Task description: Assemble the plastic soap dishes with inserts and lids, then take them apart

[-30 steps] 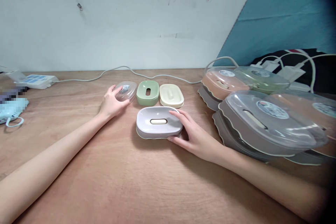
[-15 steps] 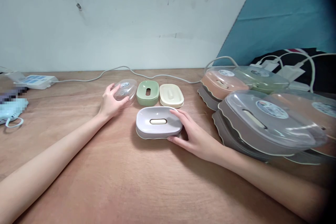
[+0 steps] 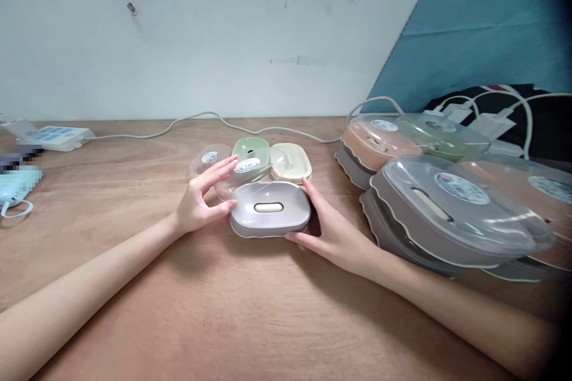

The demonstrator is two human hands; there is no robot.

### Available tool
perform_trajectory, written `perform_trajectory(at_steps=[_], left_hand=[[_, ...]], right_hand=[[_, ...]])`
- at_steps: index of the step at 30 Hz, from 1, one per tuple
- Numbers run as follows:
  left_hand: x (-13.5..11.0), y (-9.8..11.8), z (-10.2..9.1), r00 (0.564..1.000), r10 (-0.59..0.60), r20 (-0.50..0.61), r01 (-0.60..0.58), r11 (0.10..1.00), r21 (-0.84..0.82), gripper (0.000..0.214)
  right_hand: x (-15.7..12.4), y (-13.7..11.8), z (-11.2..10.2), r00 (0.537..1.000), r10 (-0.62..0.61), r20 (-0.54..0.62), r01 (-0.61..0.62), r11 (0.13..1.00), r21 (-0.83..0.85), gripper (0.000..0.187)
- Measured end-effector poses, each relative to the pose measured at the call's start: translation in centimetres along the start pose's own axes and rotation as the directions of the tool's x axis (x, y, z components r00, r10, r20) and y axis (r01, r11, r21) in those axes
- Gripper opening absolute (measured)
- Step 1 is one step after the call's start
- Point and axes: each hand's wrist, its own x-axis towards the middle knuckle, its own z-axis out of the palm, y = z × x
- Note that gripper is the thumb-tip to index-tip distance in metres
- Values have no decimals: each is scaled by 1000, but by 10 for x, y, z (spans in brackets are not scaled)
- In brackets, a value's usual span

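Observation:
A lilac soap dish with a slot in its top lies on the wooden table. My right hand grips its right end, fingers curled round the rim. My left hand pinches a clear plastic lid with a round sticker and holds it tilted just behind the lilac dish's left end. A second clear lid lies on the table beyond my left hand. Behind stand a green dish, partly seen through the held lid, and a cream dish.
Large trays with clear covers are stacked at the right, orange and green ones behind. A white power strip and cable run along the wall. A pale blue object lies far left. Chargers sit back right.
My left hand lifted one clear lid off the spot at the left and carried it right to the lilac dish. Another clear lid stayed behind. My right hand kept its hold.

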Motion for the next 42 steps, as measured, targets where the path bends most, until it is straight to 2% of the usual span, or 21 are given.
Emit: perform_trajectory(at_steps=[2, 4, 9, 14, 17, 21, 27, 31, 37, 42], left_hand=[[0, 1, -1, 999, -49, -5, 49, 999, -7, 59], [0, 2, -2, 999, -42, 5, 42, 999, 1, 59], [0, 3, -1, 987, 104, 122, -110, 993, 45, 62], [0, 0, 3, 925, 227, 306, -245, 969, 24, 70], [-1, -2, 2, 917, 213, 337, -232, 972, 18, 68], [-1, 0, 1, 910, 185, 372, -193, 981, -16, 64], [2, 9, 2, 895, 177, 409, -172, 984, -50, 60], [2, 11, 5, 911, 153, 384, -142, 988, -57, 54], [1, 14, 5, 916, 124, 382, -133, 991, -4, 49], [5, 14, 1, 904, 81, 420, -100, 995, 23, 49]], right_hand=[[0, 0, 0, 1000, 0, -3, 0, 1000, -5, 94], [0, -1, -1, 1000, -11, -14, 11, 1000, -2, 94], [1, -4, -1, 998, -60, -29, 61, 997, 50, 97], [1, -5, -1, 999, -40, -18, 42, 994, 104, 103], [1, -2, 0, 998, -50, -23, 52, 994, 97, 103], [1, -1, -1, 998, -56, -36, 57, 997, 51, 91], [0, 0, -1, 995, -71, -71, 81, 987, 142, 77], [0, 1, 0, 995, -56, -88, 68, 987, 143, 67], [1, 2, 2, 994, -35, -100, 50, 987, 155, 64], [1, 0, 2, 994, -28, -106, 45, 986, 161, 63]])
